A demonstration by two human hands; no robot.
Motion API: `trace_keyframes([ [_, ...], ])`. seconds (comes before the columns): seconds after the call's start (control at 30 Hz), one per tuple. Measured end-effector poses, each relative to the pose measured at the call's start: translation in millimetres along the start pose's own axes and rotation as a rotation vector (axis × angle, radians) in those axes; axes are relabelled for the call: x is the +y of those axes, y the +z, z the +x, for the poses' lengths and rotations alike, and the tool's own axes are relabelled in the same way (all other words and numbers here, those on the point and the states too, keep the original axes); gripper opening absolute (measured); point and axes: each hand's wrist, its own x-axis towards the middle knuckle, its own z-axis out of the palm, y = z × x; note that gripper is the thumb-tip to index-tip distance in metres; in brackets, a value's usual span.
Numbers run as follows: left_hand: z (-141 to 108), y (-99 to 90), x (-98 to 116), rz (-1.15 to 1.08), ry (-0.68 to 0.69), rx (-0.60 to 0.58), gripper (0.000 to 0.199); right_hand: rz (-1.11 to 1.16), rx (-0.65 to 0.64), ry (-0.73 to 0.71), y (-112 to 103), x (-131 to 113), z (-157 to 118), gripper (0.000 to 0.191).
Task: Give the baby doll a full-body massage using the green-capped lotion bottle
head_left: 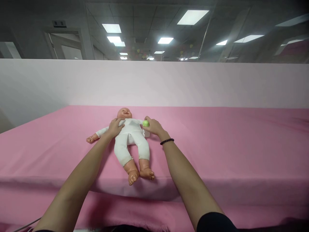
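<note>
Baby doll (129,141) lying on its back in a white sleepsuit, near the middle of a pink cloth-covered desk (217,145), with its head at the far side and its bare plastic feet toward the camera. Long axis running roughly front to back, with a slight lean, head a little left of the feet. Left hand (115,127) reaching in from the lower left on an extended arm, resting across the doll's chest and shoulder, fingers (118,121) spread on the white fabric and closed around nothing. Right hand (154,126) reaching in from the lower right, dark beaded bracelet (167,141) at the wrist, fingers (147,119) curled around a small round green object (145,123), just beside the doll's other shoulder. Green object mostly covered by those fingers, its material impossible to make out. Doll's arm on that side hidden behind the right hand, with a white patch under the hand hard to identify. Other arm stretched out sideways, its plastic hand (91,139) on the cloth. Beyond the desk, a pale pink wall (154,83) under a ceiling with bright panel lights (192,17).
</note>
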Motion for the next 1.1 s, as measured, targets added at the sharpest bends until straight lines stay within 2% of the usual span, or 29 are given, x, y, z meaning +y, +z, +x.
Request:
trace_keyframes([
  [0.1,-3,6.8,22,-0.068,0.072,-0.037,0.048,-0.025,-0.036,-0.012,-4,-2,-2,0.043],
  [0.23,-13,7.9,45,-0.151,0.131,-0.23,0.061,-0.032,-0.054,-0.025,-9,-5,-4,0.036],
  [0.37,-15,-6.6,48,-0.209,0.144,-0.402,0.06,-0.032,-0.06,-0.01,-12,-9,-5,0.035],
  [0.6,-4,-36.2,52,-0.296,0.123,-0.563,0.054,-0.016,-0.088,-0.023,-19,-14,-6,0.035],
  [0.7,-7,-43.7,57,-0.309,0.093,-0.668,0.049,0.012,-0.095,-0.055,-19,-12,-6,0.045],
  [0.77,-10,-45.4,60,-0.334,0.07,-0.697,0.044,0.039,-0.09,-0.07,-17,-11,-5,0.055],
  [0.87,-9,-37.6,66,-0.415,0.024,-0.636,0.039,0.069,-0.043,-0.056,-16,-11,-3,0.063],
  [1.0,-2,-7.3,81,-0.628,-0.079,-0.335,0.07,0.104,0.095,-0.011,-18,-18,2,0.065],
  [1.03,0,1.0,85,-0.697,-0.113,-0.286,0.076,0.121,0.126,-0.016,-18,-20,3,0.066],
  [1.1,0,14.7,92,-0.829,-0.182,-0.279,0.083,0.159,0.157,-0.046,-17,-27,5,0.067],
])
